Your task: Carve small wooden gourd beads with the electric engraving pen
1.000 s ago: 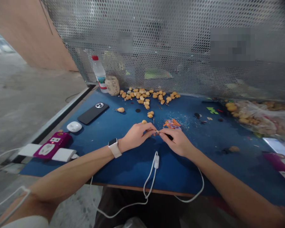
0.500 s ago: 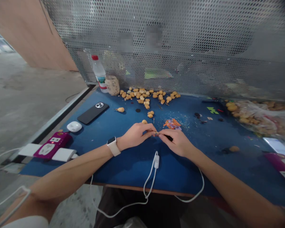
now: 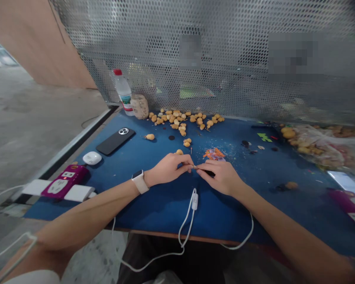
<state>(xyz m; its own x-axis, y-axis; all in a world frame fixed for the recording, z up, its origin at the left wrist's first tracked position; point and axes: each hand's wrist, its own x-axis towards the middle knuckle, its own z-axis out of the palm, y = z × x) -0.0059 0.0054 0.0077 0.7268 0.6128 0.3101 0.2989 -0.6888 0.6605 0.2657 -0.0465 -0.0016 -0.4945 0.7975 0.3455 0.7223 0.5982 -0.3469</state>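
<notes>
1. Blue counter [image 3: 154, 209], mesh [image 3: 130, 35] behind, small gourds [image 3: 172, 118] along it.
2. Our left hand [image 3: 172, 169]: fingertips pinched on a small piece [image 3: 195, 167].
3. Our right hand [image 3: 221, 176]: fingertips closed at its other end.

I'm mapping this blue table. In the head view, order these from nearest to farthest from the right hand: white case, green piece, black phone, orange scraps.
1. Orange scraps: just beyond the right hand
2. Green piece: to its right, farther back
3. Black phone: across to its left
4. White case: farther left
</notes>
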